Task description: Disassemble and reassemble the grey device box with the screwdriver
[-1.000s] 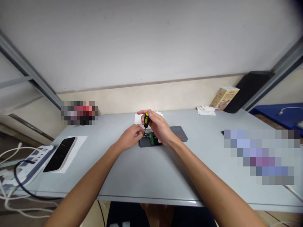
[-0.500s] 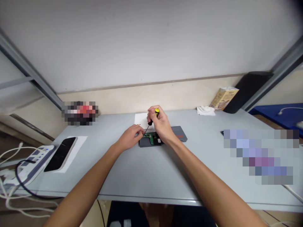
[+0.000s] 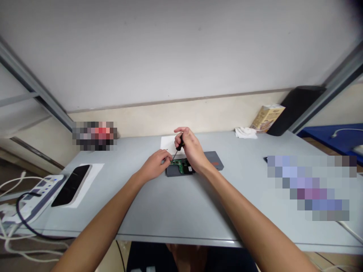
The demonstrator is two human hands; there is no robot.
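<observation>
An opened grey electronic device (image 3: pixel 173 170) lies on the table, its green circuit board (image 3: pixel 180 163) exposed beside a black part with a white label. My left hand (image 3: pixel 155 164) has its thumb and curled fingers closed at the device's left corner; the fingertips are partly hidden. A screwdriver (image 3: pixel 180 145) with a dark handle is gripped in my right hand (image 3: pixel 192 149), index finger stretched over the top. Its thin shaft slants down to the left, the tip at the board close to my left fingertips. A grey casing piece (image 3: pixel 216 159) with orange markings sits behind my right wrist.
White paper (image 3: pixel 166 142) lies behind the device. To the left are a phone (image 3: pixel 72 185) on paper and a power strip (image 3: pixel 42 198) with cables. Crumpled tissue (image 3: pixel 245 132), a carton (image 3: pixel 268 118) and a black cylinder (image 3: pixel 296 109) stand back right. Two areas are blurred.
My right index finger has extended over the end of the screwdriver handle, covering its yellow top. The left hand and the device keep their places.
</observation>
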